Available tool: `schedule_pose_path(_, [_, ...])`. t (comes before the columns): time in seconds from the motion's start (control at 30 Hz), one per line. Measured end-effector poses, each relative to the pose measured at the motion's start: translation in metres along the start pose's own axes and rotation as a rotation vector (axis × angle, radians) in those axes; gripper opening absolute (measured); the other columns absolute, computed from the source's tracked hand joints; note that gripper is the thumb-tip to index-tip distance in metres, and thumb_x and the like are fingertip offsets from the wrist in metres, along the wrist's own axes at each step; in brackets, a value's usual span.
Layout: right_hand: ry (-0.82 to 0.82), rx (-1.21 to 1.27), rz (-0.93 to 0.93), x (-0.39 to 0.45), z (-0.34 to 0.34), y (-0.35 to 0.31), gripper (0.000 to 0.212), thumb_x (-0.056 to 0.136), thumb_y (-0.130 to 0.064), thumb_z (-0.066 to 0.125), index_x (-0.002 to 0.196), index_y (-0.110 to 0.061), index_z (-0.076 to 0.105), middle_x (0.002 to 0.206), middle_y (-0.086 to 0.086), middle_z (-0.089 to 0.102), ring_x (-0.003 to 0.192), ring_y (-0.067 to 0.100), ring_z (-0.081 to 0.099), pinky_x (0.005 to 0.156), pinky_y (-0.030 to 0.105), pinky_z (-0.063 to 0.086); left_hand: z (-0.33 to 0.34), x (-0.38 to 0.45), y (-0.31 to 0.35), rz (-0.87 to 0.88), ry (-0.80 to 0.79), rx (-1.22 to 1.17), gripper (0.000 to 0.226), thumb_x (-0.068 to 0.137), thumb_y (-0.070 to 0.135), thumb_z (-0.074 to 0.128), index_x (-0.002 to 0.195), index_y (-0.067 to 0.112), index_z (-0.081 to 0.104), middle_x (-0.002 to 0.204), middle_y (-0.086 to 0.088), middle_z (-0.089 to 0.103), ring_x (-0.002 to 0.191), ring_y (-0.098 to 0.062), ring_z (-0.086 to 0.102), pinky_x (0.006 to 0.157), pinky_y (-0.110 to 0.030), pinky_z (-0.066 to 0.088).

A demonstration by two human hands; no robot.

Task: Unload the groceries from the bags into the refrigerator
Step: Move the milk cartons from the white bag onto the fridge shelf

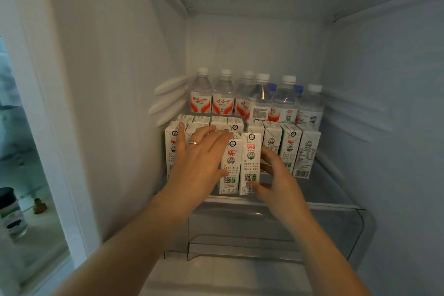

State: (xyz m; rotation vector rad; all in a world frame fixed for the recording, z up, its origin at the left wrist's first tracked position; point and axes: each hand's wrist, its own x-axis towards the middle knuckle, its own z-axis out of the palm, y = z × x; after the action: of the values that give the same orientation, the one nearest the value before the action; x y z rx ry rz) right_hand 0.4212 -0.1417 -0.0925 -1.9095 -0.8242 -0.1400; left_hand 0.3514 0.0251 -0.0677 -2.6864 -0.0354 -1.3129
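Both forearms reach into the refrigerator. The left hand (200, 158), ring on 1 finger, lies spread and flat over the milk cartons, thumb against 1 front milk carton (230, 166). The right hand (276, 175) pinches the neighbouring carton (250, 163) between thumb and fingers at the glass shelf (331, 203) edge. More cartons (290, 149) stand behind, water bottles (223, 94) at the back.

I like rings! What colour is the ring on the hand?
Silver; the ring on the left hand shows in the head view.

dim room left, jar (10, 211) on pale surface (45, 235).
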Motion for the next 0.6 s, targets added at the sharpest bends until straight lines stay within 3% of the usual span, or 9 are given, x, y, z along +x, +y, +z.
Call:
schedule_pose_path(0.17, [0.031, -0.017, -0.031, 0.011, 0.009, 0.006, 0.076, 0.073, -0.003, 0.075, 0.133, -0.032, 0.038, 0.129, -0.014, 0.047, 0.118, -0.003, 0.045, 0.099, 0.026, 0.045, 0.003, 0.000, -0.004, -0.043, 0.014, 0.023, 0.086, 0.045, 0.032, 0.091, 0.122, 0.016, 0.058, 0.119, -0.002, 0.063, 0.117, -0.027, 0.054, 0.103, -0.063, 0.015])
schedule_pose_path(0.27, [-0.004, -0.077, -0.008, 0.023, 0.010, 0.004, 0.072, 0.071, -0.005, 0.078, 0.126, -0.026, 0.037, 0.121, -0.007, 0.051, 0.109, 0.000, 0.049, 0.079, 0.005, 0.043, 0.006, 0.001, -0.007, -0.066, 0.029, 0.028, 0.086, 0.044, 0.030, 0.091, 0.122, 0.016, 0.058, 0.118, -0.002, 0.063, 0.116, -0.027, 0.054, 0.103, -0.063, 0.014])
schedule_pose_path(0.33, [-0.065, -0.109, 0.021, 0.032, 0.008, 0.001, 0.070, 0.070, -0.008, 0.079, 0.121, -0.024, 0.034, 0.114, -0.009, 0.052, 0.104, 0.002, 0.051, 0.070, 0.004, 0.041, 0.008, 0.002, -0.009, -0.082, 0.026, 0.027, 0.085, 0.044, 0.029, 0.092, 0.122, 0.017, 0.058, 0.119, -0.001, 0.063, 0.116, -0.027, 0.054, 0.103, -0.062, 0.012])
schedule_pose_path(0.53, [-0.109, -0.176, 0.003, 0.044, 0.014, 0.001, 0.064, 0.072, -0.011, 0.078, 0.109, -0.026, 0.029, 0.108, -0.011, 0.049, 0.099, 0.003, 0.050, 0.068, 0.004, 0.037, 0.011, 0.001, -0.015, -0.122, 0.011, 0.030, 0.086, 0.045, 0.029, 0.091, 0.123, 0.018, 0.057, 0.121, 0.000, 0.062, 0.119, -0.025, 0.052, 0.104, -0.060, 0.008])
schedule_pose_path(0.6, [-0.094, -0.199, -0.016, 0.046, 0.018, 0.002, 0.063, 0.072, -0.011, 0.079, 0.107, -0.026, 0.028, 0.112, -0.006, 0.050, 0.101, 0.007, 0.051, 0.074, 0.009, 0.038, 0.012, 0.002, -0.016, -0.129, 0.015, 0.022, 0.086, 0.045, 0.026, 0.091, 0.123, 0.017, 0.057, 0.121, -0.001, 0.062, 0.118, -0.025, 0.053, 0.103, -0.061, 0.012])
